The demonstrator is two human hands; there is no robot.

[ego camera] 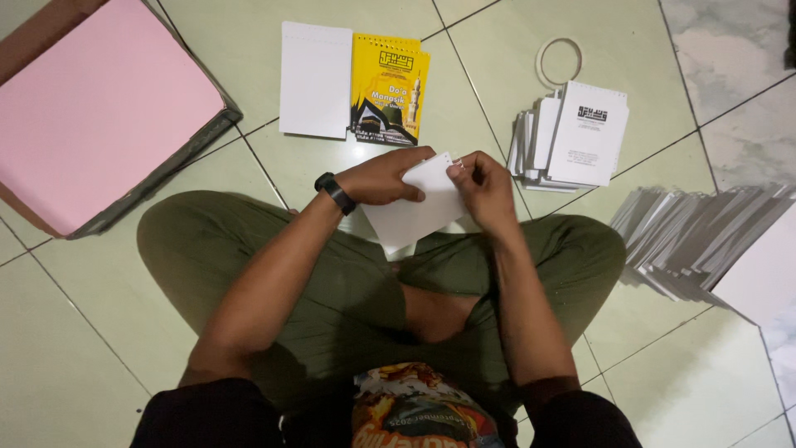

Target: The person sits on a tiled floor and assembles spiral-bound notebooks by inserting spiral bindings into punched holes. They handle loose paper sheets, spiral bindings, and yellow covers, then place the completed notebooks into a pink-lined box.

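Seated cross-legged on tile, left hand point(383, 177) and right hand point(483, 189) pinch a white card stack point(414, 211) above the lap. A cardboard box point(50, 217) holds pink paper point(99, 108).

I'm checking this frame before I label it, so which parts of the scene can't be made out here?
- Head view: whether the white sheets are one sheet or several; the left hand and right hand cover their top edge.
- Pink stack: cut off by the left and top edges.
- Fanned white pile: runs off the right edge and is blurred, so it cannot be counted.
- Tape ring: its lower part is hidden behind the white booklet stack.
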